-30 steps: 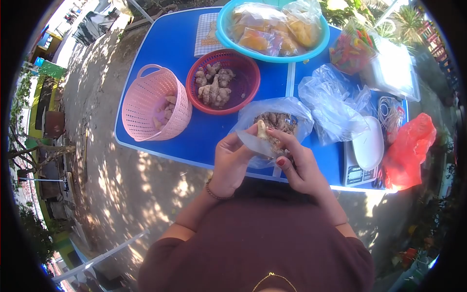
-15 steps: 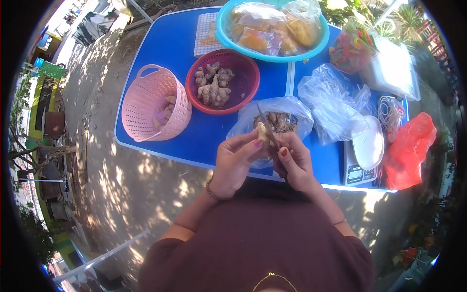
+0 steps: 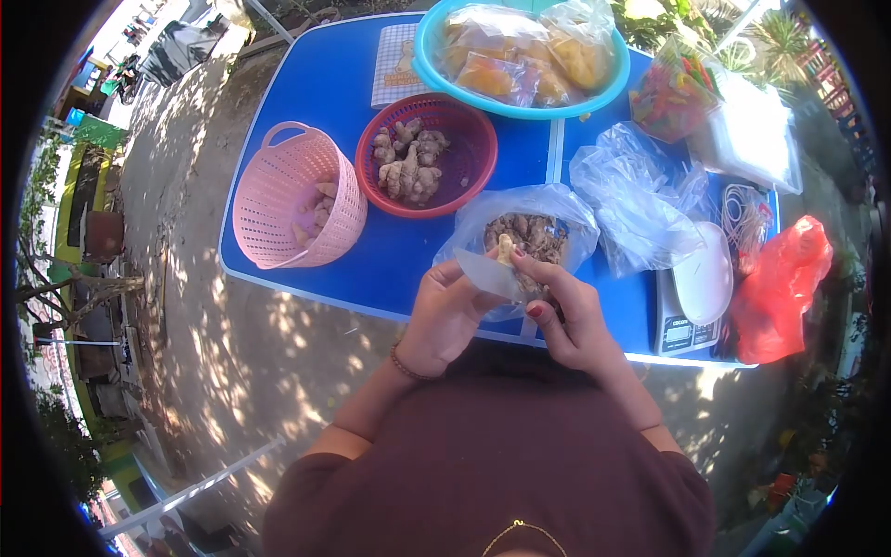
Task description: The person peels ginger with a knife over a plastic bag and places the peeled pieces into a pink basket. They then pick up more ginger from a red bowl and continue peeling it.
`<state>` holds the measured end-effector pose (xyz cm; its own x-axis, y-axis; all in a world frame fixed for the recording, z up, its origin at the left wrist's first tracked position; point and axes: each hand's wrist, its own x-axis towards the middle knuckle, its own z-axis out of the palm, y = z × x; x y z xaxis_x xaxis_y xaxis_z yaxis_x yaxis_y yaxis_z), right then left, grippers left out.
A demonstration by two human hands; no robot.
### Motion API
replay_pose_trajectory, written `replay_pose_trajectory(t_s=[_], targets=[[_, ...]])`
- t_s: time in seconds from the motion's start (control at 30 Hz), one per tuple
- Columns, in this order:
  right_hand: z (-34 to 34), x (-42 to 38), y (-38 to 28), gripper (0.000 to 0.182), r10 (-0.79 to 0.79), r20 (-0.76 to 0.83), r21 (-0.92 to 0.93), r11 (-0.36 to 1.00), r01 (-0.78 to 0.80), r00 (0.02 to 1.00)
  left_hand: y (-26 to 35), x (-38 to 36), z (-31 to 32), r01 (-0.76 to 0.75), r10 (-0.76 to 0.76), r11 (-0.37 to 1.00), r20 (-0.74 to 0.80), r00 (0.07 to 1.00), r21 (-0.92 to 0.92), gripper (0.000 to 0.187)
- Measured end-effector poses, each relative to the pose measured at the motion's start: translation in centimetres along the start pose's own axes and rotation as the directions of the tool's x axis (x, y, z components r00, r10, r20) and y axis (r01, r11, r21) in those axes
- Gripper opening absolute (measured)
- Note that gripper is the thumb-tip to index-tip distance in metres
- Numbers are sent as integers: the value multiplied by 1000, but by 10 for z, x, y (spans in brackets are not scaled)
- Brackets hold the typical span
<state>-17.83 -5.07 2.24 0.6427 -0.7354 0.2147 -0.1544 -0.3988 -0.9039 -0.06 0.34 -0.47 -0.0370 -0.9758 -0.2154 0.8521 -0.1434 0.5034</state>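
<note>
My left hand [image 3: 447, 316] is closed on a small pale piece of ginger [image 3: 505, 249], its fingers partly hidden behind a knife. The knife [image 3: 486, 275] is in my right hand [image 3: 574, 320], its broad blade flat to the view and bright with glare, crossing in front of my left fingertips. My right index finger touches or nearly touches the ginger piece. Just beyond both hands lies an open clear plastic bag [image 3: 577, 215] with brown scraps [image 3: 543, 234] in it.
A red basket [image 3: 483, 167] with ginger roots and a pink basket [image 3: 269, 204] with peeled pieces stand left. Behind is a turquoise basin [image 3: 620, 79] of bagged food. Right are crumpled plastic [image 3: 640, 204], a scale [image 3: 676, 334] and a red bag [image 3: 787, 288].
The knife has turned from upright and edge-on to lying across my left fingers with its flat side showing. My right index finger has moved up to the ginger piece.
</note>
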Motion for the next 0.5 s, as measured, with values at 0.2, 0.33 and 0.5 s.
replay_pose_trajectory(t_s=[0.2,0.33,0.5], targets=[[3,0,9,39,-27,-41,-10,1000,26,999,1,0,7,23,-22,997,-10,1000,67,29],[-6,2,0,39,78,21,126,989,-81,997,5,1,12,-40,47,978,-29,998,203,28],[-11,6,-5,38,14,43,29,999,-16,999,0,-1,7,-147,166,923,-22,986,356,28]])
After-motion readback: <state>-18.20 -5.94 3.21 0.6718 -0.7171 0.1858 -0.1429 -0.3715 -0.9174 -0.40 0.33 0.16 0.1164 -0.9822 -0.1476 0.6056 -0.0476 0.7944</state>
